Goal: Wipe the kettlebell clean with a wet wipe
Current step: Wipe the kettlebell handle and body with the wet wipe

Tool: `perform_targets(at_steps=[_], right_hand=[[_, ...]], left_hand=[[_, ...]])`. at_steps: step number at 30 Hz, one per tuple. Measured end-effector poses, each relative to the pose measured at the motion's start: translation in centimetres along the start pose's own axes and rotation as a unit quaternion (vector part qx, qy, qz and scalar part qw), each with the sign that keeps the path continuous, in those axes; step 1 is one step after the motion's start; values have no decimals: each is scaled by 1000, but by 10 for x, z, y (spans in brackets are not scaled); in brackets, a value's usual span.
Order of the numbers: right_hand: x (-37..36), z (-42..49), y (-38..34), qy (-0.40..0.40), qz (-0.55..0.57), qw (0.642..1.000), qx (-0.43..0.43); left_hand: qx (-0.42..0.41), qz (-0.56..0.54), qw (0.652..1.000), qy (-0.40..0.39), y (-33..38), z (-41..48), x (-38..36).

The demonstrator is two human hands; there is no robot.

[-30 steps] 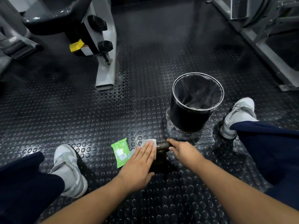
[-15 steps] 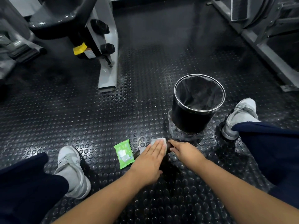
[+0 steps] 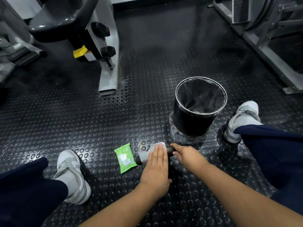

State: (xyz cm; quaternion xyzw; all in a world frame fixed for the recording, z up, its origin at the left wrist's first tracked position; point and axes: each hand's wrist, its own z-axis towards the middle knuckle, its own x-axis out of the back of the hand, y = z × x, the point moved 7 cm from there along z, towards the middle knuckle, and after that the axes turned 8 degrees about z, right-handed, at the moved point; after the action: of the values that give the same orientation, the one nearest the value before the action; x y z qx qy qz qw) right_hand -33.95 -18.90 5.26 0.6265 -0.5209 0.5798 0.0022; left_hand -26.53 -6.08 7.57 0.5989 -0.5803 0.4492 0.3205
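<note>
A dark kettlebell (image 3: 170,150) stands on the studded rubber floor between my legs, mostly hidden under my hands. Draped over its handle is a white wet wipe (image 3: 148,153). My left hand (image 3: 157,166) lies flat on the wipe with straight fingers, pressing it onto the handle. My right hand (image 3: 188,157) grips the right end of the handle, fingers curled round it.
A green wet-wipe pack (image 3: 125,158) lies just left of the kettlebell. A black bin (image 3: 180,122) with a liner stands behind it. My grey shoes (image 3: 72,174) (image 3: 242,118) flank the spot. Gym machine frames (image 3: 109,63) (image 3: 262,51) rise at back left and right.
My left hand has slid with the wipe to the right and back left along the handle. The right hand keeps its grip.
</note>
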Motion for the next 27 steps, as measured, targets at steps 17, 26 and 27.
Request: perform_targets(at_steps=[17,26,27], right_hand=[[0,-2,0,11,13,1000,-5],[4,-4,-1,-3,36,999,-14],[4,-4,-1,-5,35,999,-15]], left_hand=[[103,-88,990,-35,-15,-13,-13],[-41,71,997,-16,24,37,0],[-49,70,996,-15,22,38,0]])
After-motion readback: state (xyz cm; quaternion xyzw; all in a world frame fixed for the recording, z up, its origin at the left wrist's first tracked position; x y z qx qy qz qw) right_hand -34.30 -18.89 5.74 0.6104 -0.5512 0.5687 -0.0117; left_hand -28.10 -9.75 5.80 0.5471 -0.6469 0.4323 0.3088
